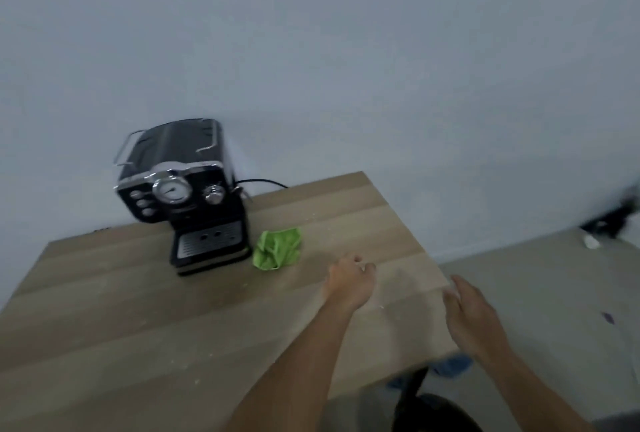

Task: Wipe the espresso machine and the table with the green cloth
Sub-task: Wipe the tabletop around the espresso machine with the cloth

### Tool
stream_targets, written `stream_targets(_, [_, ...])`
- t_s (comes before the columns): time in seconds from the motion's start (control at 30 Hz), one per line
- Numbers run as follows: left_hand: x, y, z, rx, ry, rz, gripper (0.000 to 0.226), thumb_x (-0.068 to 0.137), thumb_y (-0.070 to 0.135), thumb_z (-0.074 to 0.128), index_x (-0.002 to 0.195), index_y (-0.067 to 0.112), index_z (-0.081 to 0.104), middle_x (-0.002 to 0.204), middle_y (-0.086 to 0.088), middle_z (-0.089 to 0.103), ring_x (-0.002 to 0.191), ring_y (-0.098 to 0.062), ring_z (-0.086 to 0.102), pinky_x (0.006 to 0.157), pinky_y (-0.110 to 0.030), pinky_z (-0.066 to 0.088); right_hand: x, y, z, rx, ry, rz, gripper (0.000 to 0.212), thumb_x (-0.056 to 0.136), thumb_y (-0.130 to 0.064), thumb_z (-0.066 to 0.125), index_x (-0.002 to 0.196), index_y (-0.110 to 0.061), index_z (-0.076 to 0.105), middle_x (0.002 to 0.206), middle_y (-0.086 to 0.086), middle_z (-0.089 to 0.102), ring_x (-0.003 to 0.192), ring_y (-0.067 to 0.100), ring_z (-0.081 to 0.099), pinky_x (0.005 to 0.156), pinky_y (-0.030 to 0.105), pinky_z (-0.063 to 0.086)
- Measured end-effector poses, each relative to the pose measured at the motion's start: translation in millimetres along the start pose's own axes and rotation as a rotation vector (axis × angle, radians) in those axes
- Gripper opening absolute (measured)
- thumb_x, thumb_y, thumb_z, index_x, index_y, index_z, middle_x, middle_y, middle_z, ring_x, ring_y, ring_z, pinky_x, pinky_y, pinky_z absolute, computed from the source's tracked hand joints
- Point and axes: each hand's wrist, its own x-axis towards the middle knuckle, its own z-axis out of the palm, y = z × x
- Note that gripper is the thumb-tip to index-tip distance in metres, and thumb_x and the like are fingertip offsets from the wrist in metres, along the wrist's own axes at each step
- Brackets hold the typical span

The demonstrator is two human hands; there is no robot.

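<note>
A black and chrome espresso machine [180, 196] stands at the far side of the wooden table [138, 320], close to the wall. Just right of its base lies the crumpled green cloth [277, 248], with nothing touching it. My left hand [349, 281] hovers over the table a short way to the right of and nearer than the cloth; its fingers are loosely curled and hold nothing. By the table's right edge my right hand [474, 317] is held flat with the fingers straight, also holding nothing. Pale crumbs and dust speckle the tabletop.
A black power cord [263, 182] runs from behind the machine along the wall. The table's right edge drops to a grey floor [554, 279], with a dark object [609, 220] at the far right by the wall. A dark chair part [415, 393] sits below the table's near right corner.
</note>
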Motion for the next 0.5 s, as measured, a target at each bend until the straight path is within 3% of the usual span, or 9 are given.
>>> stream_targets(0.33, [101.1, -108.0, -110.8, 0.011, 0.17, -0.225, 0.039, 0.087, 0.04, 0.049, 0.123, 0.026, 0.052, 0.123, -0.007, 0.058, 0.113, -0.031, 0.055, 0.09, -0.038, 0.043, 73.5, -132.9, 126.6, -0.068, -0.196, -0.166, 0.046, 0.101, -0.024, 0.039, 0.145, -0.011, 0.035, 0.148, 0.012, 0.04, 0.134, 0.027, 0.041, 0.107, 0.032, 0.031])
stream_targets(0.5, [156.5, -140.5, -128.2, 0.104, 0.151, -0.215, 0.057, 0.088, 0.046, 0.048, 0.141, 0.032, 0.031, 0.126, -0.007, 0.057, 0.113, -0.03, 0.056, 0.088, -0.041, 0.043, 114.3, -181.7, 189.1, -0.123, -0.311, -0.152, 0.047, 0.102, -0.026, 0.036, 0.146, -0.012, 0.032, 0.144, 0.014, 0.042, 0.13, 0.028, 0.046, 0.105, 0.036, 0.037])
